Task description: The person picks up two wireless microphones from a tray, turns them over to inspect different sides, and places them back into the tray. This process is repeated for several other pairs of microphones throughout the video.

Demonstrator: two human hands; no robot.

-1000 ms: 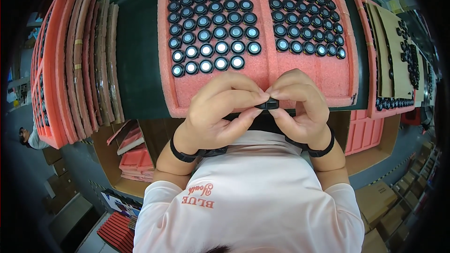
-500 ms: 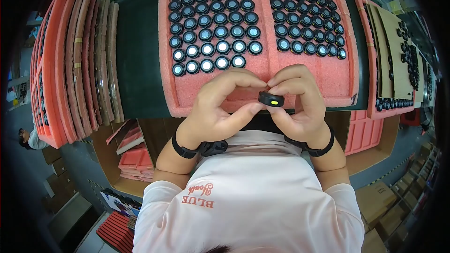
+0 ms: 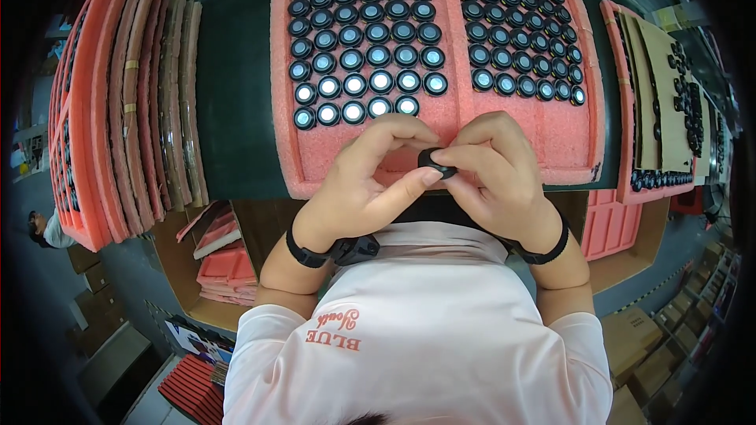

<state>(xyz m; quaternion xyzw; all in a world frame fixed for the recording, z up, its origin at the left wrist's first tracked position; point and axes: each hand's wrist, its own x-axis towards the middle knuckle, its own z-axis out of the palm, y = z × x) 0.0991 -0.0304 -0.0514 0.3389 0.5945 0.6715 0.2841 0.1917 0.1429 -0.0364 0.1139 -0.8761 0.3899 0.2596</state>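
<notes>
Between both hands I hold a small round black device [image 3: 429, 160], just above the near edge of a pink foam tray [image 3: 315, 159]. My left hand [image 3: 376, 173] grips its left side, thumb below and fingers curled over it. My right hand [image 3: 494, 169] pinches the right side between thumb and forefinger, partly covering the top face. Rows of similar black devices [image 3: 354, 84] with pale round centres fill most of the tray's left section. More of them [image 3: 502, 57] stand in rows in the right section.
Upright pink foam trays [image 3: 102, 102] stack at the left of the dark green table [image 3: 236, 102]. To the right, another pink tray [image 3: 624, 110] holds cardboard sheets and black devices. Below the table, a cardboard box [image 3: 209, 311] holds pink foam pieces [image 3: 224, 271]. A person [image 3: 49, 230] shows at far left.
The black device has moved slightly left and been turned, so the yellow-green mark on its side no longer shows. My right fingers have shifted left over it.
</notes>
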